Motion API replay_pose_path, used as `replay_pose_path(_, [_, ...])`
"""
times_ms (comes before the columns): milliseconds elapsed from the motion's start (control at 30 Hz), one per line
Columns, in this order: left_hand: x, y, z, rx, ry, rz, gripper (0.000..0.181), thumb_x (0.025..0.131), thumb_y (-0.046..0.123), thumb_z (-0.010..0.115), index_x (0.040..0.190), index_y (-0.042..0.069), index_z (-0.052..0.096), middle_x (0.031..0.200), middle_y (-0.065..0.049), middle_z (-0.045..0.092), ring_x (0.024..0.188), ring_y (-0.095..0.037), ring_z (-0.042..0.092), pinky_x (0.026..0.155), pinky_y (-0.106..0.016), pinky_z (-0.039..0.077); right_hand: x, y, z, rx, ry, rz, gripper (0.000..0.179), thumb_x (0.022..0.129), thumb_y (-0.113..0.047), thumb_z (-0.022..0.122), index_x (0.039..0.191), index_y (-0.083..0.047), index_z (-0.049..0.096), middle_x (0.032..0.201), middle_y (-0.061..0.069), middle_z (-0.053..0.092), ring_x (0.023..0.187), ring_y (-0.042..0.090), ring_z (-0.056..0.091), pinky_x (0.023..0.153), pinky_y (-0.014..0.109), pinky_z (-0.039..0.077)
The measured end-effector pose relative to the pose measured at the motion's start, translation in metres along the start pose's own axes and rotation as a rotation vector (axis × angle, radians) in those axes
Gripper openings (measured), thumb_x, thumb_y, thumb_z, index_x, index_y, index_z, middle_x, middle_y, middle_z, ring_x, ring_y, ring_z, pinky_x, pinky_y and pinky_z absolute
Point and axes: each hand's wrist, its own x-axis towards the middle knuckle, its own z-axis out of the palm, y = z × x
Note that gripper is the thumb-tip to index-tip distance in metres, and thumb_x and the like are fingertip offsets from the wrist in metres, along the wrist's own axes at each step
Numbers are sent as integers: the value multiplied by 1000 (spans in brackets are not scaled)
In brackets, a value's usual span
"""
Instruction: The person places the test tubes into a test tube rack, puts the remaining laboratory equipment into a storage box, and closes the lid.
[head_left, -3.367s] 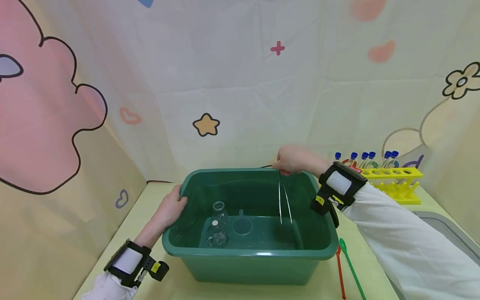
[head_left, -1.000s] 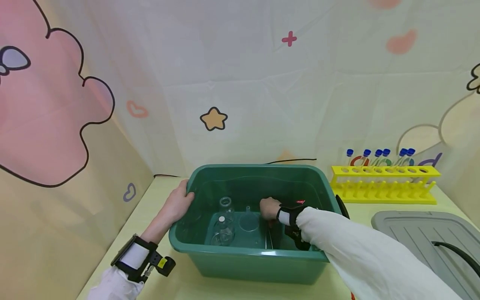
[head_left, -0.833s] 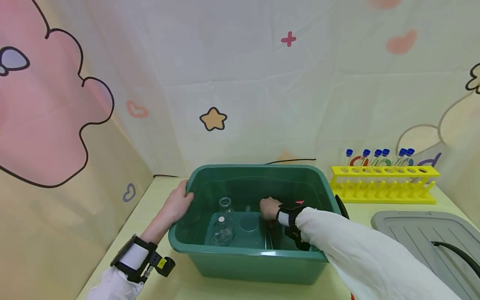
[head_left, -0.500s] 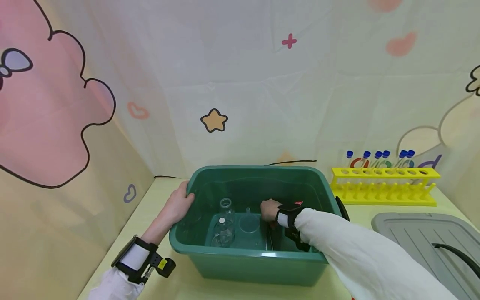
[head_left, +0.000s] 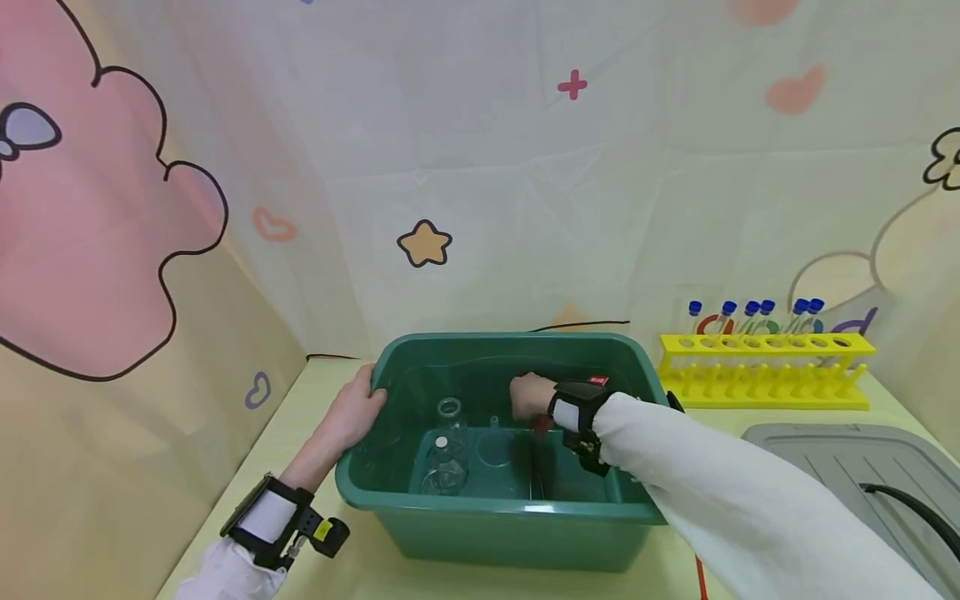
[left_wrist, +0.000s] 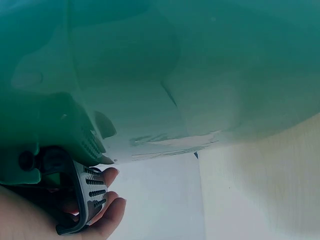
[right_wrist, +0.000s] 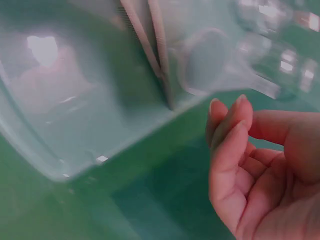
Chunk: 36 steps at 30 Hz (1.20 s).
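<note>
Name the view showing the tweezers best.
The right wrist view: though blurred and cropped, both legs of the tweezers show. The head view gives only a thin strip below the right hand; the left wrist view, none.

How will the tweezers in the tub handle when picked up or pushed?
The tweezers look like thin metal, so probably light and fairly stiff. Their two prongs, spread from one joined end, may flex inward when pinched. Their splayed shape suggests sliding over rolling.

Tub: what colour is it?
Green; the tub shows best in the head view.
</note>
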Motion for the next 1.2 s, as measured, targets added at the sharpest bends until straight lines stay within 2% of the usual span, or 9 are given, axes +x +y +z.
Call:
replay_pose_path(100, [0,-1,-1,-6,-5,-1,41,91,2,36,128,-14,27,120,-34,42,103,-41,48,86,-52,37,-11,-5,-21,12,2,-49,27,90,-4,51,68,5,65,52,7,56,43,15,53,43,26,44])
replay_pose_path(167, [-1,0,-1,-9,-8,-4,41,92,2,35,129,-14,27,121,-33,42,104,-41,47,86,-52,36,-18,-7,-35,50,4,-63,28,90,-7,51,70,6,66,53,8,58,43,15,54,46,29,47])
replay_pose_path(333, [-2,0,-1,-14,-5,-1,41,91,2,35,128,-14,27,121,-34,42,103,-41,47,86,-53,36,-39,-5,-68,116,19,-113,31,91,-10,52,63,0,62,53,9,58,43,14,55,50,31,49])
replay_pose_path(467, [-2,-2,0,-8,-3,3,41,91,2,35,129,-14,28,121,-33,41,105,-41,46,88,-53,35,-58,-1,-90,166,39,-146,32,92,-10,50,64,0,61,52,7,57,44,14,53,52,31,49])
replay_pose_path(633, [-1,-4,1,-13,-6,-2,41,91,2,35,129,-14,28,120,-32,43,103,-40,47,87,-52,36,-80,11,-113,201,111,-151,32,93,-11,49,65,1,60,51,5,53,42,13,48,51,30,47])
replay_pose_path(933, [0,-1,1,-2,-6,6,41,91,2,35,128,-15,28,120,-34,42,104,-42,46,87,-53,35,-118,44,-143,212,337,-156,25,93,-13,50,77,4,60,57,5,55,49,19,53,51,27,47])
replay_pose_path(1100, [-1,1,1,2,-5,10,41,92,2,35,128,-15,28,120,-34,42,103,-41,47,87,-53,35,-138,65,-150,230,395,-132,24,93,-13,50,82,5,60,60,6,56,51,20,53,52,28,46])
replay_pose_path(1200, [-1,0,1,2,-4,11,41,92,2,35,128,-15,28,120,-34,42,104,-41,46,87,-53,35,-147,80,-147,224,407,-105,24,92,-14,50,79,5,60,59,6,56,51,22,53,50,29,46])
